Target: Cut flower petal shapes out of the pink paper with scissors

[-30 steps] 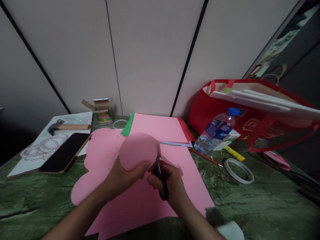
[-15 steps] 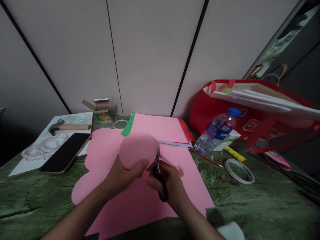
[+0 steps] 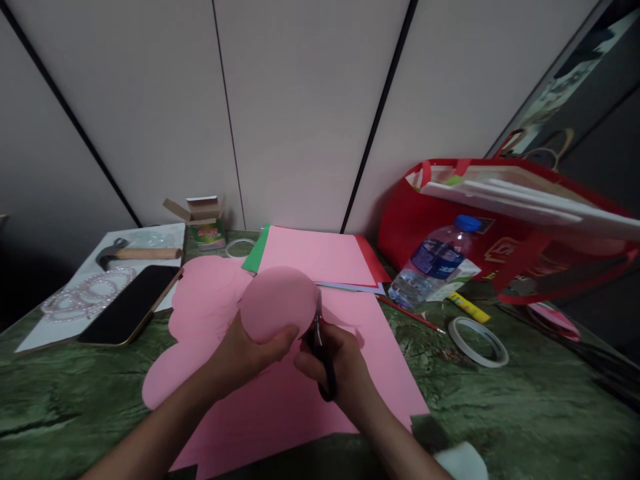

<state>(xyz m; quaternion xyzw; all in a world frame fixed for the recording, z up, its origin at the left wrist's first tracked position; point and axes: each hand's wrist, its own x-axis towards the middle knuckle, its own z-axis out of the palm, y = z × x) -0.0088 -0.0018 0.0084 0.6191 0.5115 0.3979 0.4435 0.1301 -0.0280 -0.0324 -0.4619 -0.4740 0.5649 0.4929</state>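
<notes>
A round piece of pink paper (image 3: 278, 302) is pinched in my left hand (image 3: 255, 357), thumb on its face. In my right hand (image 3: 343, 363) is a pair of black-handled scissors (image 3: 319, 327), fingers wrapped round the handles. The blades lie along the right edge of the round paper. Beneath both hands spreads a large pink sheet (image 3: 300, 420). Several cut pink paper shapes (image 3: 203, 293) with rounded edges lie to the left, partly overlapping it.
Left are a phone (image 3: 131, 303), a hammer (image 3: 145, 253), beads (image 3: 90, 297) and an open box (image 3: 206, 223). Behind lie stacked coloured sheets (image 3: 315, 257). To the right are a water bottle (image 3: 433, 263), a tape roll (image 3: 479, 342), a pencil (image 3: 413, 315) and a red bag (image 3: 500, 247).
The round paper has shifted and turned very slightly in my left hand. The scissors have moved barely to the right along its edge.
</notes>
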